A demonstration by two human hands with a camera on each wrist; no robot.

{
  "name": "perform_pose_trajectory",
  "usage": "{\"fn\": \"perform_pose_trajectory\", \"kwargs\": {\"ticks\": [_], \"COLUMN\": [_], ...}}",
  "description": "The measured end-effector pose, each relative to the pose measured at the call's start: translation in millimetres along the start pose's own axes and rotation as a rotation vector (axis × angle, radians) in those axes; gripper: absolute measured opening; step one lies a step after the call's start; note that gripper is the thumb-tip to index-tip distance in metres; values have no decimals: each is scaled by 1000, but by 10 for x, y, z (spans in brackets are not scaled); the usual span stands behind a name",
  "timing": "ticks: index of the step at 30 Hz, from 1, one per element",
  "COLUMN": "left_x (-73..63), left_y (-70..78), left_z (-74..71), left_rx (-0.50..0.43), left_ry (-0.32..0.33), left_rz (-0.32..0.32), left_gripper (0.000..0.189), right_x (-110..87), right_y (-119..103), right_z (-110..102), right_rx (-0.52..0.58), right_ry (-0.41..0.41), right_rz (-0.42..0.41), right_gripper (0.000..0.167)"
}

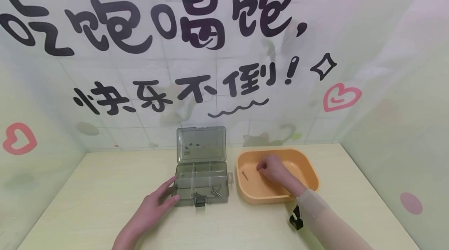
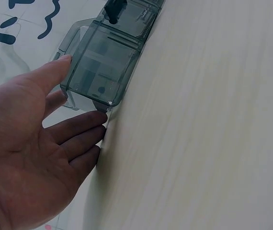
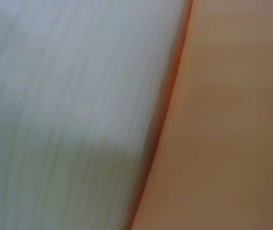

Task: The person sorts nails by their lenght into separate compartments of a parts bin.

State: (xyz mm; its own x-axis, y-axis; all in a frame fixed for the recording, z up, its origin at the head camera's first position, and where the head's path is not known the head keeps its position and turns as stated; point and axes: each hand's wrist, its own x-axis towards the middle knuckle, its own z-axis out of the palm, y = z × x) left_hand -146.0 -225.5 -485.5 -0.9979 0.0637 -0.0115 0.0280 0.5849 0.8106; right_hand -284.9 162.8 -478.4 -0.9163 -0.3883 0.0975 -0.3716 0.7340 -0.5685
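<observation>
My left hand (image 1: 154, 205) rests at the left end of a clear grey compartment box (image 1: 184, 195), its thumb at the front corner and its fingers along the side. In the left wrist view the thumb (image 2: 55, 72) touches the box's rim. The box's lid (image 1: 201, 145) stands raised at the back. Thin metal screws (image 1: 216, 191) lie in the front right compartment, and more in the front middle one. Inside an orange tray (image 1: 257, 200), my right hand (image 1: 275, 170) has bent fingers, tips low over its floor; I cannot tell whether they pinch anything. One screw (image 1: 244, 176) lies left of them.
The tray stands right of the box on a pale wooden table (image 1: 224, 230). A black latch (image 1: 200, 202) hangs at the box's front. A black clip-like device (image 1: 296, 219) is by the right wrist. Printed wall sheets (image 1: 105, 133) enclose the back and sides.
</observation>
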Motion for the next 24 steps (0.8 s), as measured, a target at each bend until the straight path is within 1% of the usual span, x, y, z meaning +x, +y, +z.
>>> {"fn": "perform_pose_trajectory", "kwargs": {"ticks": [4, 10, 16, 24], "left_x": [-1, 1, 17, 13], "left_y": [0, 0, -16, -8], "left_z": [2, 0, 4, 2], "left_rx": [5, 3, -8, -3], "left_ry": [0, -3, -2, 1], "left_rz": [-1, 4, 10, 9], "left_gripper": [67, 67, 66, 66], "right_x": [-6, 9, 15, -4], "right_y": [-4, 4, -34, -60], "right_z": [-5, -14, -27, -63], "right_rx": [3, -4, 21, 35], "right_ry": [-4, 3, 5, 5], "right_rz": [4, -13, 5, -33], "right_gripper": [7, 5, 7, 6]}}
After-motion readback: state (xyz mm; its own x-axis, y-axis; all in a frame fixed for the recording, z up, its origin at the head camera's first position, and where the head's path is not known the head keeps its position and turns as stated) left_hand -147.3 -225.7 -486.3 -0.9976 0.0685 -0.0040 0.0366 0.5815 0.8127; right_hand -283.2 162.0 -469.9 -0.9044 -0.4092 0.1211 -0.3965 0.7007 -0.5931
